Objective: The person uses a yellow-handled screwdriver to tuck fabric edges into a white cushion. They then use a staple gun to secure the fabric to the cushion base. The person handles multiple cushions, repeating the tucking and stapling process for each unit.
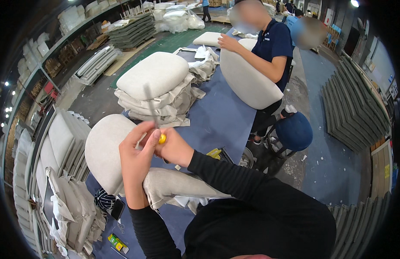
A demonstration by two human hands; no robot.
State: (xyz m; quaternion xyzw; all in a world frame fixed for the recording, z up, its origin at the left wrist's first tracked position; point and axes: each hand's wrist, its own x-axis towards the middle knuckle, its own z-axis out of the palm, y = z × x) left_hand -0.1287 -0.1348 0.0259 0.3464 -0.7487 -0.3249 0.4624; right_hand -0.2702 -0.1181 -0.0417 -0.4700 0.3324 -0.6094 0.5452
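My left hand (pixel 136 151) and my right hand (pixel 176 146) meet above the table, with curled fingers. In my right hand is a yellow-handled tool (pixel 163 138); a thin grey shaft, smeared by motion, points up and away from the hands. My left fingers are closed close to the base of that shaft; what they grip is hidden. Behind my left hand lies a rounded beige padded panel (pixel 104 149). Under my wrists is another beige fabric-covered piece (pixel 178 186), with white material showing below it.
A stack of beige padded panels (pixel 152 75) stands ahead on the blue table (pixel 208 116). At the right a co-worker (pixel 273 47) handles a large beige panel (pixel 247 80) beside a blue stool (pixel 294 131). A phone (pixel 117 209) and a green-yellow box (pixel 118 243) lie at lower left.
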